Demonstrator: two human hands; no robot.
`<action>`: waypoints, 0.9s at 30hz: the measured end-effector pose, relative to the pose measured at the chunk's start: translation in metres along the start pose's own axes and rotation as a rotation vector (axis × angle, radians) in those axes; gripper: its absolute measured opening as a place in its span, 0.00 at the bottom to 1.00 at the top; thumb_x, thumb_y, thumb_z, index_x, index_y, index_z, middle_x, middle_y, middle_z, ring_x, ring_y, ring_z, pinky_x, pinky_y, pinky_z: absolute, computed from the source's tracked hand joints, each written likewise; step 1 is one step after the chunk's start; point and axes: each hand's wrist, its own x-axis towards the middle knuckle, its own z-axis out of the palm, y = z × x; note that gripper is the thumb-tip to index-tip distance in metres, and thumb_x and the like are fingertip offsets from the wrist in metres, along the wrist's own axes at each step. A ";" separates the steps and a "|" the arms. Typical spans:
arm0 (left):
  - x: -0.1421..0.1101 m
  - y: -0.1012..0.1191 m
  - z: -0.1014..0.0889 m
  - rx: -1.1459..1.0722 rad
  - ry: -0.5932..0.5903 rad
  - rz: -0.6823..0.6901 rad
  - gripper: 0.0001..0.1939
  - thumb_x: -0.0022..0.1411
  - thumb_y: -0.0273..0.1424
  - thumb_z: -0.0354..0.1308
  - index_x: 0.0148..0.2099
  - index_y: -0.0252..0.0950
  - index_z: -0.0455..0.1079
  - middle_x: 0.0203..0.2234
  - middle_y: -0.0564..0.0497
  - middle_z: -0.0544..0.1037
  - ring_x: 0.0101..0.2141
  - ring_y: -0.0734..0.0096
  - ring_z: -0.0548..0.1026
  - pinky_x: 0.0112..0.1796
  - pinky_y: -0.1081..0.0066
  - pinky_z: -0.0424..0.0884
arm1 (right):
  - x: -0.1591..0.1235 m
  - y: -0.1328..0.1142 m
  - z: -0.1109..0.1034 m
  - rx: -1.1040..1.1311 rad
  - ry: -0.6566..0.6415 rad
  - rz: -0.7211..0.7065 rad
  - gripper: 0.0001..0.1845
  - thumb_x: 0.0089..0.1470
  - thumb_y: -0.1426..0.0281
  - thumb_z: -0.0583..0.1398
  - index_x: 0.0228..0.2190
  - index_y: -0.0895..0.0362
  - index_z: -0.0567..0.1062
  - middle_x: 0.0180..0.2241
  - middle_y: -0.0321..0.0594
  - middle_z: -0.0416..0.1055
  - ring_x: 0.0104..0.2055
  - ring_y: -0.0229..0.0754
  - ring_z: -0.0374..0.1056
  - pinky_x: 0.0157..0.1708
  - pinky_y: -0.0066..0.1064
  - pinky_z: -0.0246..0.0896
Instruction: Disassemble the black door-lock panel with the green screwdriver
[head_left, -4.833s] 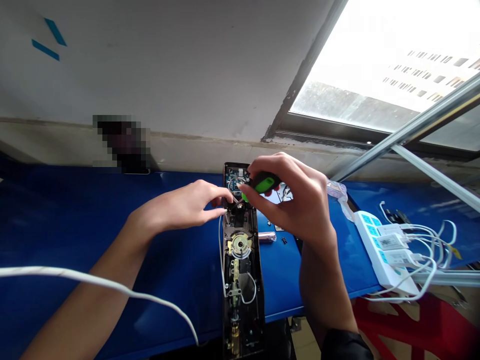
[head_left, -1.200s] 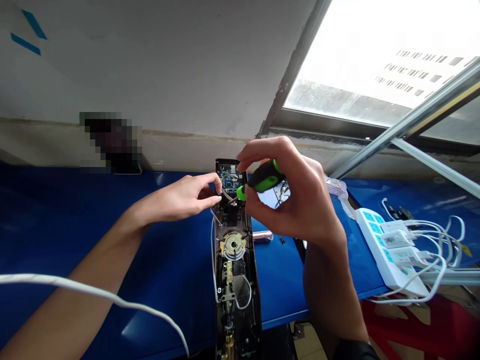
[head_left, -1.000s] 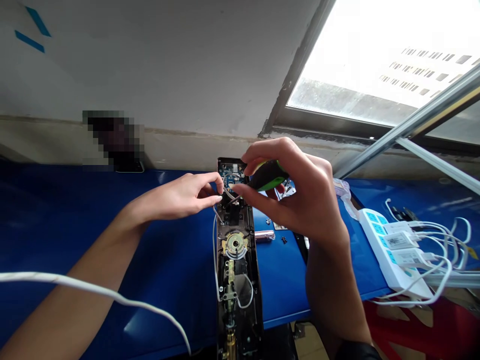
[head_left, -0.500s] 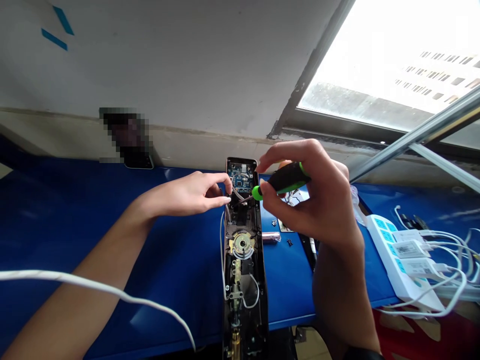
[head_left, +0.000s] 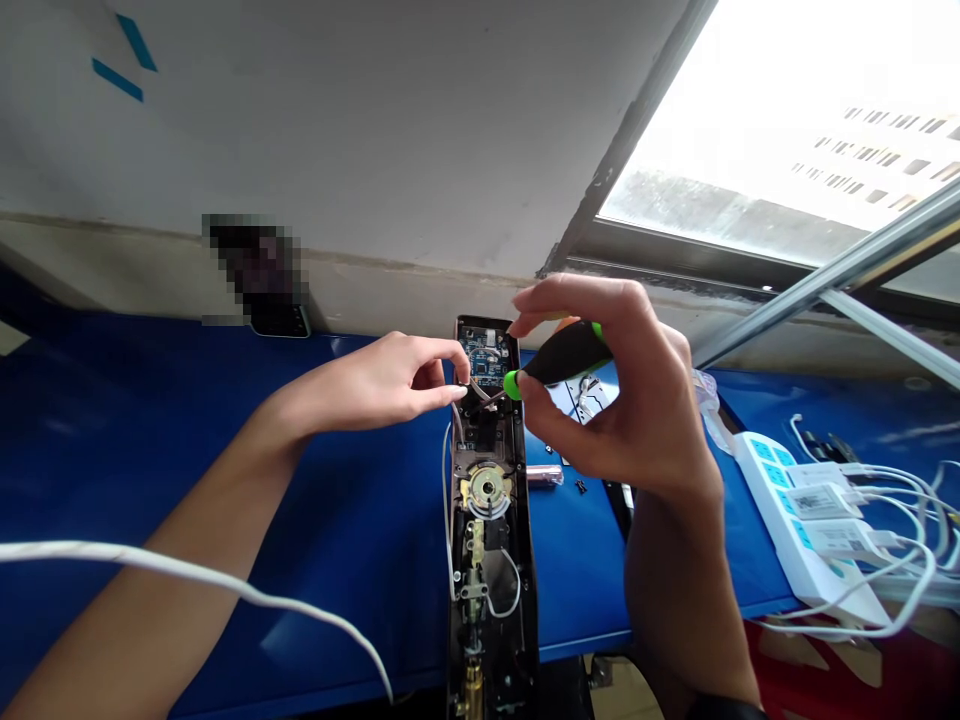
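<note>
A long black door-lock body [head_left: 491,540] lies opened on the blue table [head_left: 150,460], with a blue circuit board [head_left: 486,352] at its far end and a brass round part [head_left: 487,488] at mid length. My right hand [head_left: 622,400] is closed on a black and green screwdriver [head_left: 559,355], whose tip points down into the lock just below the circuit board. My left hand [head_left: 390,385] pinches at the lock's left edge beside the tip; what its fingers hold is too small to name.
A white power strip [head_left: 795,520] with several plugs and white cables lies at the right. A small metal cylinder [head_left: 544,476] and loose screws [head_left: 579,486] sit right of the lock. A white cable [head_left: 187,575] crosses the lower left. Wall and window frame stand behind.
The view has shifted slightly. My right hand has kept turning the screwdriver at the same spot, fingers re-gripping the handle. My left hand has stayed at the lock's edge.
</note>
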 end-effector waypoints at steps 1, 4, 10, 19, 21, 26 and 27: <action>0.000 0.000 0.000 -0.003 0.013 0.008 0.14 0.67 0.44 0.57 0.48 0.43 0.74 0.29 0.55 0.79 0.29 0.67 0.75 0.31 0.71 0.67 | 0.000 0.001 0.000 -0.016 0.006 -0.002 0.30 0.53 0.75 0.68 0.54 0.40 0.71 0.46 0.35 0.78 0.35 0.44 0.77 0.36 0.41 0.80; 0.000 0.001 0.000 -0.018 0.038 0.030 0.14 0.67 0.44 0.57 0.48 0.42 0.75 0.31 0.54 0.80 0.31 0.67 0.76 0.33 0.71 0.68 | -0.001 0.004 0.002 -0.034 0.043 0.003 0.27 0.57 0.73 0.67 0.55 0.42 0.71 0.43 0.36 0.79 0.33 0.42 0.76 0.33 0.38 0.78; 0.000 0.002 -0.001 -0.031 0.025 0.040 0.13 0.68 0.42 0.58 0.48 0.41 0.75 0.33 0.55 0.81 0.32 0.69 0.77 0.33 0.73 0.69 | -0.001 -0.004 0.001 0.033 -0.007 0.069 0.35 0.54 0.75 0.65 0.59 0.36 0.66 0.56 0.36 0.74 0.48 0.50 0.77 0.40 0.42 0.80; 0.001 0.003 0.000 -0.009 -0.001 0.044 0.12 0.68 0.40 0.58 0.49 0.42 0.75 0.32 0.57 0.81 0.31 0.71 0.76 0.33 0.75 0.69 | 0.000 -0.006 0.001 -0.023 0.001 0.054 0.26 0.57 0.76 0.63 0.54 0.44 0.69 0.50 0.39 0.75 0.44 0.45 0.77 0.43 0.41 0.79; 0.001 0.002 0.000 -0.004 -0.011 0.051 0.12 0.68 0.41 0.58 0.49 0.42 0.75 0.31 0.58 0.81 0.31 0.72 0.76 0.32 0.75 0.68 | 0.001 -0.009 0.000 -0.011 -0.014 0.069 0.27 0.57 0.76 0.63 0.54 0.43 0.68 0.52 0.37 0.74 0.46 0.46 0.77 0.43 0.40 0.79; 0.001 0.001 0.000 0.008 -0.018 0.047 0.12 0.68 0.41 0.58 0.49 0.42 0.75 0.31 0.58 0.81 0.30 0.72 0.76 0.31 0.76 0.68 | 0.005 -0.014 -0.008 -0.084 -0.103 0.073 0.16 0.64 0.73 0.61 0.50 0.44 0.69 0.46 0.37 0.77 0.42 0.44 0.77 0.41 0.39 0.80; 0.001 0.001 0.000 0.008 -0.019 0.044 0.13 0.68 0.41 0.58 0.50 0.42 0.75 0.32 0.57 0.81 0.30 0.72 0.76 0.31 0.76 0.68 | 0.005 -0.014 -0.009 -0.085 -0.111 0.076 0.18 0.62 0.74 0.61 0.51 0.44 0.69 0.47 0.38 0.76 0.43 0.45 0.77 0.42 0.40 0.80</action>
